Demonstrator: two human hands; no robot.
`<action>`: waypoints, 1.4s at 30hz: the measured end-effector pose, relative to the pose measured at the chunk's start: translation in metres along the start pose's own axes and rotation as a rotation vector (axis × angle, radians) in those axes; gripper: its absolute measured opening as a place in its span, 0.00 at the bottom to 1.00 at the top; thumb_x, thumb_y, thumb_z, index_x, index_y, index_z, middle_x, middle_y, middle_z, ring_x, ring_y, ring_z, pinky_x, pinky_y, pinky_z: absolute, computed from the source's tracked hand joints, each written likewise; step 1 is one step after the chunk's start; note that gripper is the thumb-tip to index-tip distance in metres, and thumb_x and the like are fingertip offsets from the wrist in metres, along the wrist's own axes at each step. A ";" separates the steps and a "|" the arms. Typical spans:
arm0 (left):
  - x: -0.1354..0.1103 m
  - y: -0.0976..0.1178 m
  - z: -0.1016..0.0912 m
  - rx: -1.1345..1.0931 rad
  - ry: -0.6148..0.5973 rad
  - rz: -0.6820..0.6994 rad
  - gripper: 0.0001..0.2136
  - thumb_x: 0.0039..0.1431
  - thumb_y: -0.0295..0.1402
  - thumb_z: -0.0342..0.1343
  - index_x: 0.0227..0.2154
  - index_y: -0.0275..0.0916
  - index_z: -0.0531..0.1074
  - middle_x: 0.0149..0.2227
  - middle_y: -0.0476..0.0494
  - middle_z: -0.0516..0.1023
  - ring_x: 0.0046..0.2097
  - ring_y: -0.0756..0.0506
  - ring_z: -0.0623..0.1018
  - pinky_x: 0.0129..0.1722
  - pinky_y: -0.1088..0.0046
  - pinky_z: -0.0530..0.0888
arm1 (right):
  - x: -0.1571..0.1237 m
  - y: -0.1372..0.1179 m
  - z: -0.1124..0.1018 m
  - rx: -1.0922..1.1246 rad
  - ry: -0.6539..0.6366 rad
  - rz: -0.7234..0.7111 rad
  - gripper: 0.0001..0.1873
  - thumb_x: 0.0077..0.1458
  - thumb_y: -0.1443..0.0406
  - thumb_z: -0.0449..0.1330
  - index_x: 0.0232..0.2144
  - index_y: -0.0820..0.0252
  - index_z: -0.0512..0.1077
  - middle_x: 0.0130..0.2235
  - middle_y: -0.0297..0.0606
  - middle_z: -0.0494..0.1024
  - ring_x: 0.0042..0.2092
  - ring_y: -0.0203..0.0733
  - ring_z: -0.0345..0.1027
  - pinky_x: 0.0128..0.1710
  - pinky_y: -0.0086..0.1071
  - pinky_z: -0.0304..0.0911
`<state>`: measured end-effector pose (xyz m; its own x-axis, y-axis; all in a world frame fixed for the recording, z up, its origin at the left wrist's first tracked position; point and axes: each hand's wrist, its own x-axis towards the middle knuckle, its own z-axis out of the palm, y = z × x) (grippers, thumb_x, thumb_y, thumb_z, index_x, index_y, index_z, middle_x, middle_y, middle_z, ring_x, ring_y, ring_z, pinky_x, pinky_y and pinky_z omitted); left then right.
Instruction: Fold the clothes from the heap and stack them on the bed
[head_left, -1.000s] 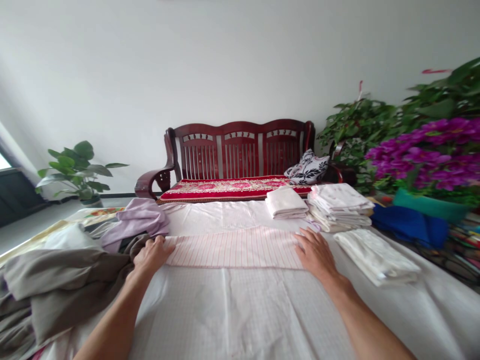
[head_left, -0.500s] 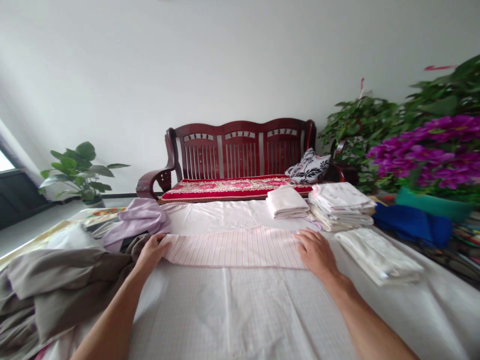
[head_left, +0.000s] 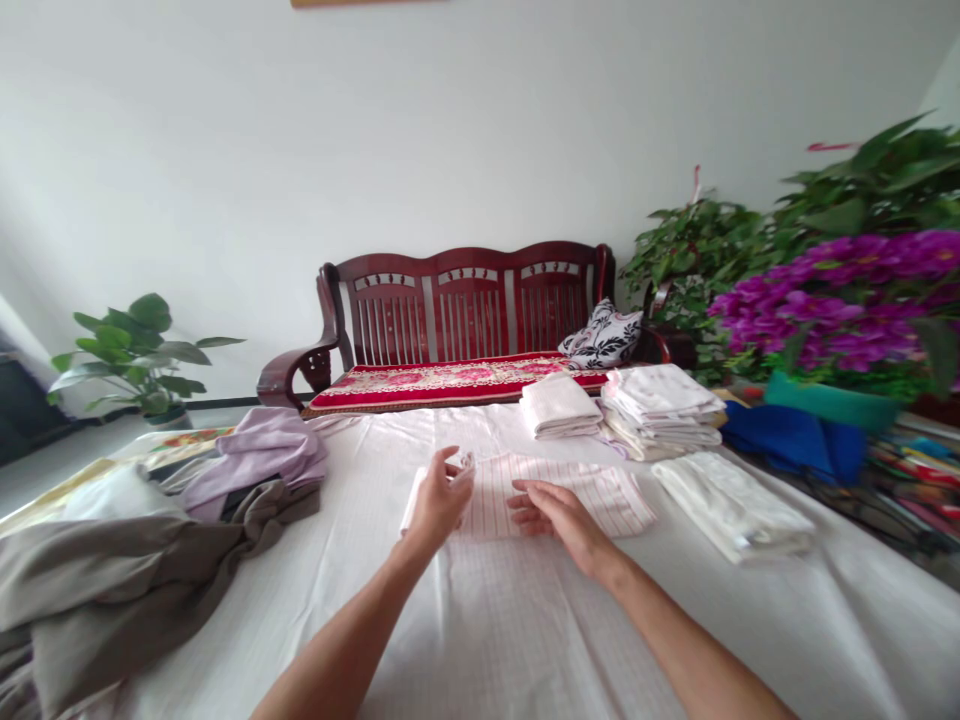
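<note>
A white cloth with pink stripes [head_left: 592, 490] lies in a long strip on the sheet-covered surface [head_left: 480, 620]. Its left end is turned over toward the middle, where my left hand [head_left: 441, 495] has its fingers curled around the lifted edge. That grip is partly hidden by the back of the hand. With fingers stretched out, my right hand [head_left: 559, 515] is at the middle of the strip, palm facing left; whether it presses on the fabric I cannot tell. The right end of the strip lies flat.
To the right stand a stack of folded cloths [head_left: 660, 410], a smaller folded pile [head_left: 559, 405] and a folded white cloth [head_left: 735, 505]. Rumpled brown fabric [head_left: 112, 590] and a lilac cloth [head_left: 262, 450] lie left. Behind is a wooden bench [head_left: 465, 310]; purple flowers [head_left: 840, 300] stand right.
My left hand has moved right, bringing the strip's left end over toward the middle. My right hand has left the right end and moved inward. The view has shifted slightly.
</note>
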<state>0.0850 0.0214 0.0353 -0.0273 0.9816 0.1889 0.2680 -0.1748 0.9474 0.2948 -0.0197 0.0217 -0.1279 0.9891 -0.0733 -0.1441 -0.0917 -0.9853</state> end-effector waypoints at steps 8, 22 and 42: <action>-0.018 -0.026 0.056 -0.137 -0.219 0.045 0.35 0.48 0.32 0.64 0.60 0.44 0.59 0.41 0.44 0.74 0.31 0.51 0.75 0.29 0.74 0.71 | 0.002 0.005 0.008 0.033 -0.150 -0.003 0.24 0.58 0.46 0.57 0.43 0.58 0.76 0.39 0.40 0.82 0.39 0.44 0.77 0.33 0.32 0.69; -0.009 -0.002 0.022 -0.020 -0.020 0.236 0.21 0.56 0.28 0.52 0.54 0.42 0.66 0.41 0.43 0.81 0.40 0.46 0.80 0.42 0.68 0.75 | 0.019 -0.008 0.003 -0.168 0.174 -0.234 0.23 0.47 0.56 0.62 0.45 0.59 0.76 0.34 0.34 0.80 0.33 0.43 0.71 0.26 0.29 0.59; -0.019 -0.025 0.024 0.946 -0.344 0.388 0.23 0.70 0.41 0.43 0.64 0.44 0.64 0.71 0.35 0.52 0.71 0.31 0.50 0.67 0.47 0.53 | 0.006 -0.030 -0.136 -0.685 0.607 -0.059 0.35 0.45 0.66 0.56 0.59 0.59 0.69 0.24 0.30 0.74 0.24 0.39 0.68 0.25 0.28 0.60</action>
<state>0.1020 0.0090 0.0017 0.4521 0.8666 0.2112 0.8397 -0.4933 0.2269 0.4320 0.0049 0.0297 0.4263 0.8988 0.1024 0.5039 -0.1419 -0.8520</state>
